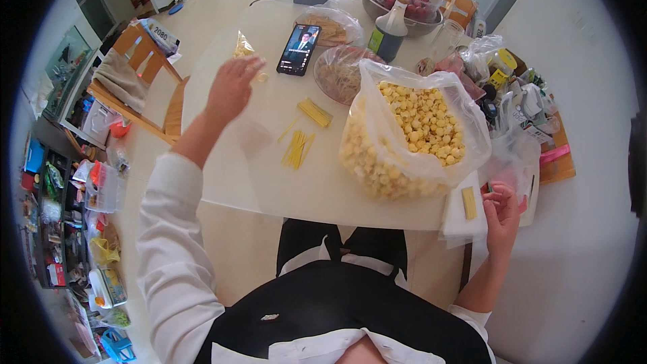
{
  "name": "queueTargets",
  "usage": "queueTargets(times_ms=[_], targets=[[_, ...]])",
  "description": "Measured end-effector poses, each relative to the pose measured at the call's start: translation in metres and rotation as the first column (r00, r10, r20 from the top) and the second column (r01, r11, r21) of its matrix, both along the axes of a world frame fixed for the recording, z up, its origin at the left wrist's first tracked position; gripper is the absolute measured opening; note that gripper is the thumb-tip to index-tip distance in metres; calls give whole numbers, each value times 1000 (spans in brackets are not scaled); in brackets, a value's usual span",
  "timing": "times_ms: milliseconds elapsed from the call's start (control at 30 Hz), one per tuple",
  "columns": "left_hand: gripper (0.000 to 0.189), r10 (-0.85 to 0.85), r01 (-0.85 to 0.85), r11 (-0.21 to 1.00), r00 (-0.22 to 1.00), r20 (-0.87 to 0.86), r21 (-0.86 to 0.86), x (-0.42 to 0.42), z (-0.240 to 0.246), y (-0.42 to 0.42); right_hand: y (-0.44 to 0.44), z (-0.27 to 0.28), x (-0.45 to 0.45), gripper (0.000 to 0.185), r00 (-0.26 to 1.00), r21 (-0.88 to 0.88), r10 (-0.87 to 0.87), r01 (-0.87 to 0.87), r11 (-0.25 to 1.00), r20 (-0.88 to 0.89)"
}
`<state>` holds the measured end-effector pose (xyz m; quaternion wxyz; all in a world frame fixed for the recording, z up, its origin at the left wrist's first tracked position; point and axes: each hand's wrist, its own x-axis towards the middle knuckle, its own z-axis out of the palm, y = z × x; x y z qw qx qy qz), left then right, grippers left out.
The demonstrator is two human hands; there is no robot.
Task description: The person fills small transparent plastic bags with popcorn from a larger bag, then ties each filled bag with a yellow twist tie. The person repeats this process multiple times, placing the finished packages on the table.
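Note:
My left hand (pixel 235 83) is over the table's left part, just in front of a small cone-shaped clear bag (pixel 243 46) with yellow pieces in it; whether it touches the bag cannot be told. At the table's right edge my right hand (pixel 501 210) has bent fingers near the rim of a stack of clear plastic sheets or bags (pixel 457 215); a bundle of yellow twist ties (pixel 469 203) lies on that stack. Between my hands stands a big open plastic bag of popcorn (pixel 429 126). Two groups of yellow ties, one neat (pixel 315 112) and one loose (pixel 297 149), lie on the tabletop.
Behind are a phone (pixel 299 50) with its screen lit, two covered dishes of food (pixel 339 75), a dark bottle (pixel 388 35) and bowls of red fruit (pixel 404 2). Jars and plastic bags crowd the right side (pixel 505 76). A wooden chair (pixel 146 76) stands at the left.

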<state>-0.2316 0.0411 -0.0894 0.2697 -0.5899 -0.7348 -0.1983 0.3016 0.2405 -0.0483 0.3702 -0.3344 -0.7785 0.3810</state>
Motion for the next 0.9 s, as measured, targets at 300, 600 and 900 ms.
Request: queueTargets(times_ms=[300,600,900], targets=[[41,-14,89,974,941,338,-208,191,-27,-68,-11,-13,1,30,989,-62,64,-56,996,131],[48,79,40,961,910,407,-275,214,-59,-84,-56,-88,31,36,415,-451,548,-314,835,726],[29,51,58,934,955,293,-352,218,-50,-103,-72,-127,53,33,495,-316,383,-216,924,780]])
